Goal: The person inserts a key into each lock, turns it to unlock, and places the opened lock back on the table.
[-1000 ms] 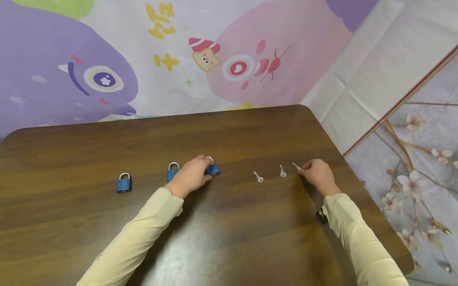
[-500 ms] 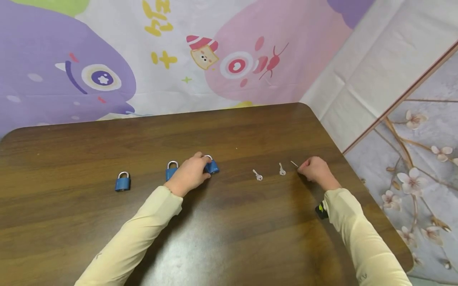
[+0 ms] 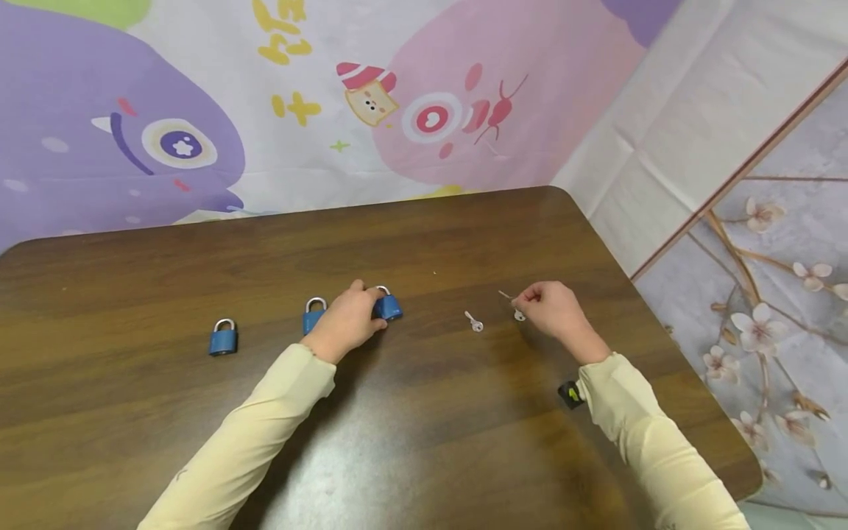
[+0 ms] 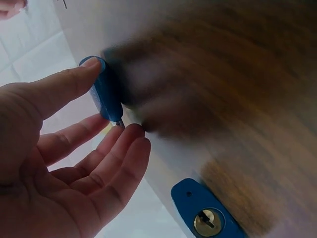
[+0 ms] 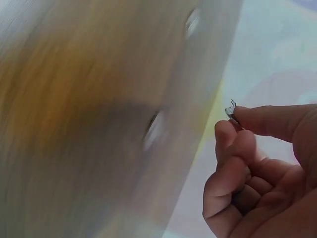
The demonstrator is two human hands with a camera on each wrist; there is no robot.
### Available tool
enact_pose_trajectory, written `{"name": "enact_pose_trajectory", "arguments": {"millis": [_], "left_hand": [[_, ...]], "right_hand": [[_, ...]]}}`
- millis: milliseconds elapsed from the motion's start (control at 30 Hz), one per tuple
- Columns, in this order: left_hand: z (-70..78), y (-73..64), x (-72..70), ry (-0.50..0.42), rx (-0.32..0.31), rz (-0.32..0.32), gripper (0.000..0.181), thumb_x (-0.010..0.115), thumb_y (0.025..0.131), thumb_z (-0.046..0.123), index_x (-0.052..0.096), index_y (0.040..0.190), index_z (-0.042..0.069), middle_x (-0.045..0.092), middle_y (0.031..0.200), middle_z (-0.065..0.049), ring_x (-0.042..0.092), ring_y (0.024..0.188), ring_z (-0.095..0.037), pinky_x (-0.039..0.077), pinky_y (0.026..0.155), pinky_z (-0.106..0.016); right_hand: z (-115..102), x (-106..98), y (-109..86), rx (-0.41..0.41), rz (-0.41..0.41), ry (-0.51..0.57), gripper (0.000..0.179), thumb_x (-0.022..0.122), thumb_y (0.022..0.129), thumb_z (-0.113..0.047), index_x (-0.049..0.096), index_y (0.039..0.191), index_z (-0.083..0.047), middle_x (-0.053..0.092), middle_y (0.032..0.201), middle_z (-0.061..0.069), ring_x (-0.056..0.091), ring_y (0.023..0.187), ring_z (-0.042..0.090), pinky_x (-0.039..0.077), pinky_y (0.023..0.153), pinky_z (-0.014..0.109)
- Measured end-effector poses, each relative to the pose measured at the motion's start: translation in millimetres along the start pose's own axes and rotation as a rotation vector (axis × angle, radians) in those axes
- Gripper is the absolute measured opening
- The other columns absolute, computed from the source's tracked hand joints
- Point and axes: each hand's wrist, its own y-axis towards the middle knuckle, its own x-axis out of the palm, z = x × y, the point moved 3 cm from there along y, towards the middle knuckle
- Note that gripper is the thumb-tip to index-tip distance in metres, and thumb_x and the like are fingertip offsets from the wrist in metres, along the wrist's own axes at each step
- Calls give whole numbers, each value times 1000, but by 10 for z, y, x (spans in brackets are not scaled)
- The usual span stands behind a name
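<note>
Blue-bodied and silver-shackled, the rightmost padlock of three in a row on the brown wood-grain desk sits in the grip of the left hand, thumb against one end, fingers curling toward the shackle end. Left of it, partly covered by that hand in the head view, is the middle blue padlock; the leftmost blue padlock is well apart. The right hand pinches a small silver key between thumb and index finger, apparently raised off the desk, its thin shaft pointing left and away from the person. Near those fingertips in the head view is a second silver key, and a third silver key lies between it and the gripped padlock. The step in hand looks like bringing the pinched key to the steadied padlock. The next move probably calls for carrying it left past the loose keys and turning the padlock so its keyhole, hidden at present, meets the shaft. Both forearms, in pale yellow sleeves, reach forward over the desk, the right one slanting inward toward the keys.
</note>
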Motion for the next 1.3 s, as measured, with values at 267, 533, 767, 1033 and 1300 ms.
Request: {"name": "enact_pose_trajectory", "arguments": {"millis": [267,533,767,1033,1300], "left_hand": [[-3,15,12,-2,-27,-28,42,69,85,19,58,121,0,59,110,-21,59,103,-33,51,90,-43],[4,15,5,4,-25,-13,42,70,84,20,59,120,0,61,108,-21,60,100,-32,51,88,-43],[1,15,7,2,-25,-18,43,68,86,22,58,122,1,60,108,-20,61,97,-31,52,86,-43],[-7,14,16,-2,-31,-16,43,68,85,23,59,121,1,60,104,-18,61,90,-28,52,82,-42],[-20,11,20,-13,-26,6,41,67,85,22,59,120,1,60,102,-18,61,89,-28,52,81,-42]], "right_hand": [[-601,463,-88,-19,-140,201,21,58,89,-23,69,89,-5,67,75,4,52,59,11,44,53,21],[-915,873,-114,20,-231,340,18,61,87,-20,69,80,-5,59,60,-2,43,42,9,38,42,19],[-972,1012,-63,88,-255,468,19,61,87,-20,70,84,-3,58,56,-3,35,37,7,29,37,19],[-996,1118,9,135,-279,604,18,60,86,-15,68,88,2,55,51,-3,28,32,4,23,33,17],[-1017,1159,43,145,-273,634,19,59,88,-14,68,87,2,58,51,-3,29,33,4,25,33,17]]}}
